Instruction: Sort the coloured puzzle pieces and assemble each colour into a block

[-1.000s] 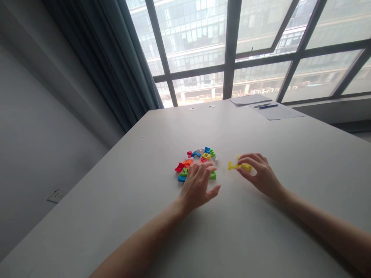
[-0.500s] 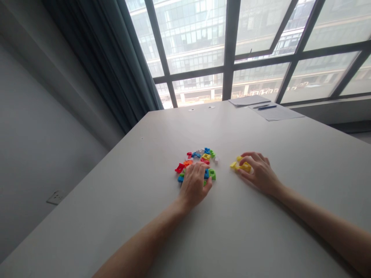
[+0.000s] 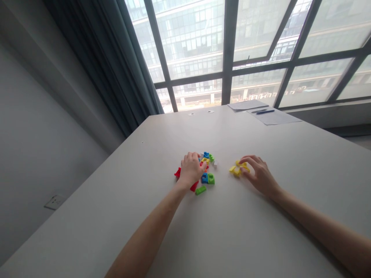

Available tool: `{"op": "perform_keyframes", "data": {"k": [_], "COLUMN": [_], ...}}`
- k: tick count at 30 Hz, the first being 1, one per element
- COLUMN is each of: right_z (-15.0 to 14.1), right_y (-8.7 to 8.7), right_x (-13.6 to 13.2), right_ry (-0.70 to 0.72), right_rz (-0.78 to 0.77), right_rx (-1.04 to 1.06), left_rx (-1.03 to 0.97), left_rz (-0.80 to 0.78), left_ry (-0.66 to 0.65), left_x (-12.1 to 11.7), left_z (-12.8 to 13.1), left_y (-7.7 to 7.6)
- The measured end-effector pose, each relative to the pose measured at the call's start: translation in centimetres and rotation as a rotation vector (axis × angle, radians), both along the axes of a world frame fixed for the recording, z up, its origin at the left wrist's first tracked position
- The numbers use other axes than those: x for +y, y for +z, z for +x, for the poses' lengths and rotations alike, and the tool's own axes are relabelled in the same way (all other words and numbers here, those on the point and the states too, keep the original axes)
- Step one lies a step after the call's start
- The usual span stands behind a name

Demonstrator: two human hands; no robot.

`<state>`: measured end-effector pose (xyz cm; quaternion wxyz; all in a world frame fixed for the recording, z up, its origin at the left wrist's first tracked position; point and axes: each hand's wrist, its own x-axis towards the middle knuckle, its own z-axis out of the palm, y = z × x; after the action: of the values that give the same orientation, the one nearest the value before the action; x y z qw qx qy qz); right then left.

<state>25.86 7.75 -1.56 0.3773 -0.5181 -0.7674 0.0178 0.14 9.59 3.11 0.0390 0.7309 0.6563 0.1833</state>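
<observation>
My left hand (image 3: 191,169) lies over a loose pile of small coloured plastic building blocks, its thumb apart from the bent fingers. The fingertips are hidden behind the hand. Around it show a red block (image 3: 194,187), a green block (image 3: 200,190), a blue block (image 3: 204,178) beside a light green block (image 3: 211,178), and a yellow block (image 3: 205,160) at the back. To the right, my right hand (image 3: 260,173) rests on the table with curved fingers and thumb apart, at the edge of a small group of yellow blocks (image 3: 237,173).
The white table (image 3: 232,231) runs back to the windows. Sheets of paper (image 3: 282,117) with a dark pen (image 3: 265,112) lie at the far right. A dark curtain (image 3: 116,65) hangs at the left, above a wall socket (image 3: 53,202).
My left hand has moved slightly up and left over the pile, uncovering red and green blocks near its wrist. My right hand has shifted little; more of the yellow blocks shows.
</observation>
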Motion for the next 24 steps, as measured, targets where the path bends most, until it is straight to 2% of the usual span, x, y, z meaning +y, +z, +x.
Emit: {"op": "perform_keyframes", "data": {"k": [7,15,18,21,24], "right_z": [0.1,0.1,0.1,0.1,-0.3], "right_y": [0.1,0.2,0.2,0.3,0.6], "right_x": [0.2,0.2,0.2,0.1,-0.4], "right_ry": [-0.016,0.008,0.009,0.015,0.082], "right_rz": [0.006,-0.022,-0.035,-0.028,-0.009], "right_rx": [0.062,0.105,0.111,0.105,0.069], "left_rx": [0.183,0.174,0.153,0.054,-0.095], "left_rz": [-0.085,-0.094,-0.063,0.016,0.121], "left_ry": [0.074,0.054,0.020,-0.073,-0.195], "left_x": [1.9,2.1,1.8,0.8,-1.1], "left_z": [1.9,2.4,2.4,2.7,3.1], "left_y": [0.2,0.3,1.2,2.3,2.4]}}
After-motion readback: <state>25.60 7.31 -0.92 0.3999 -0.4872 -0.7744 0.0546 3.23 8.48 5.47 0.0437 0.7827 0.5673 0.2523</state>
